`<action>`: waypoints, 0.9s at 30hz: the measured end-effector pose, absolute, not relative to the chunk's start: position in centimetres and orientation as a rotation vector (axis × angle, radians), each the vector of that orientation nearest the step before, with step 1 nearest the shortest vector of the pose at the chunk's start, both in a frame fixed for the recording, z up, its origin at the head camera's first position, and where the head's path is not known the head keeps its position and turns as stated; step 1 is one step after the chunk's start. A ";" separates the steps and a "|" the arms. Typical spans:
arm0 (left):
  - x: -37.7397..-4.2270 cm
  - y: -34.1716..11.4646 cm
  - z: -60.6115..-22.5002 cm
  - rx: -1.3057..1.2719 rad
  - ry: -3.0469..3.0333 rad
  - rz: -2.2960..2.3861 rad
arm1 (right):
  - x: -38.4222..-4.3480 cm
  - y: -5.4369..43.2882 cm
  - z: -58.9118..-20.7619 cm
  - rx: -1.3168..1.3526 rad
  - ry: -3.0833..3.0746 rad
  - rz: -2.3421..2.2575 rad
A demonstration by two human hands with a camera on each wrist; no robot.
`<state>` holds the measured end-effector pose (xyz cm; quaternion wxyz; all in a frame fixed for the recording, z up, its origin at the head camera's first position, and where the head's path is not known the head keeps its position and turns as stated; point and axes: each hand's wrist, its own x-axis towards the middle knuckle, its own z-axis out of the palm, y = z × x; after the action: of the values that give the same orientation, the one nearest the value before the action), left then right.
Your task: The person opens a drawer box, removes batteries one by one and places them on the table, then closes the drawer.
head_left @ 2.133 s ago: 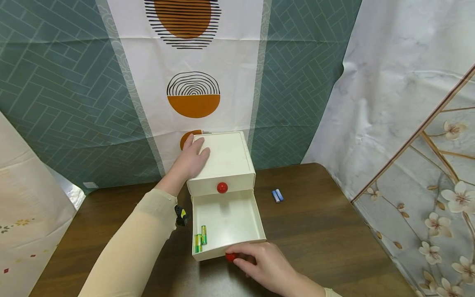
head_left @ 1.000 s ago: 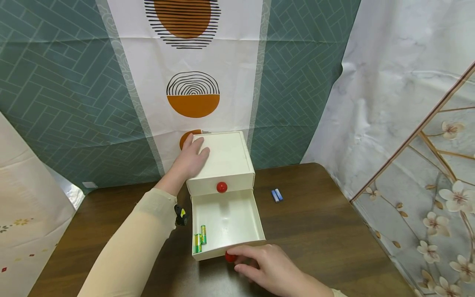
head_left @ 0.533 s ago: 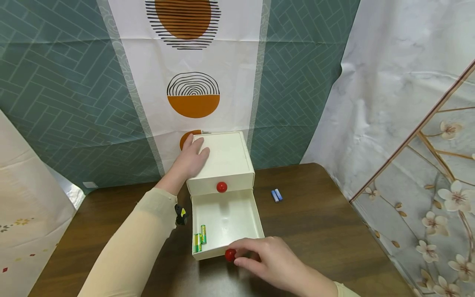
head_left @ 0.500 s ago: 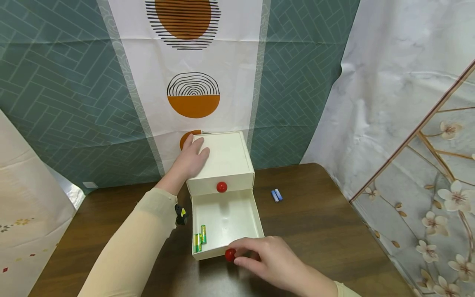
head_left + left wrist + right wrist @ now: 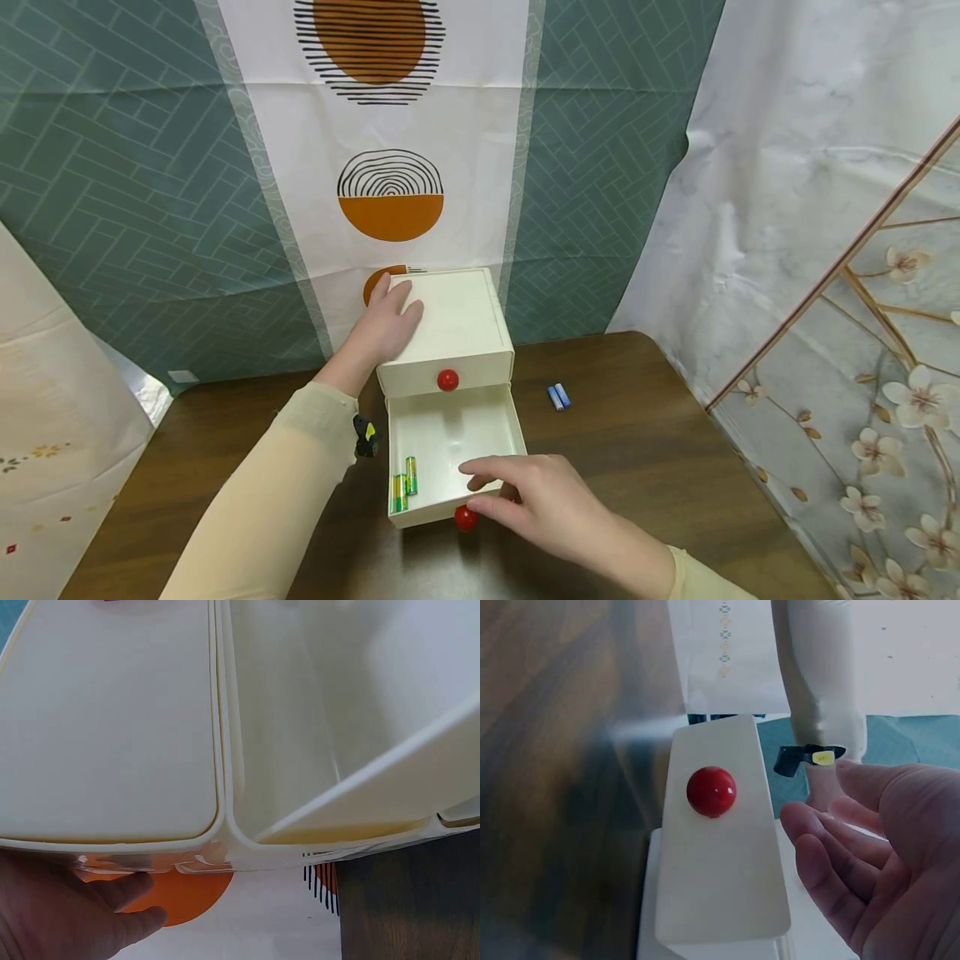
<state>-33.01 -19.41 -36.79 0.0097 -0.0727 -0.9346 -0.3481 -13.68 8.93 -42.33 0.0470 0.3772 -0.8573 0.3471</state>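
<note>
Loosely parted, the right grip [image 5: 551,504] hung over the open drawer [image 5: 457,429]; leaning on it risked tipping the cabinet [image 5: 461,317] if the spread left grip [image 5: 386,325] lifted away.

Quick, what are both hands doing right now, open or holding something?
Left hand: open, resting on the white cabinet.
Right hand: open, holding nothing, fingers loosely bent near the drawer's red knob.
</note>
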 end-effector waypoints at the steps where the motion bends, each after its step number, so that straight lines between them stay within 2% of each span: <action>1: -33.0 -19.4 -36.8 -0.226 -2.918 -1.084 | -13.9 8.9 -42.2 1.147 -2.622 1.056; 27: -32.9 -19.4 -36.9 -0.207 -2.909 -1.094 | -18.2 5.2 -41.0 1.153 -2.663 0.800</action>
<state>-32.95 -19.43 -36.94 0.0135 -0.0664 -0.9338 -0.3514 -18.20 5.21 -41.02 0.0659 0.3823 -0.8827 0.2652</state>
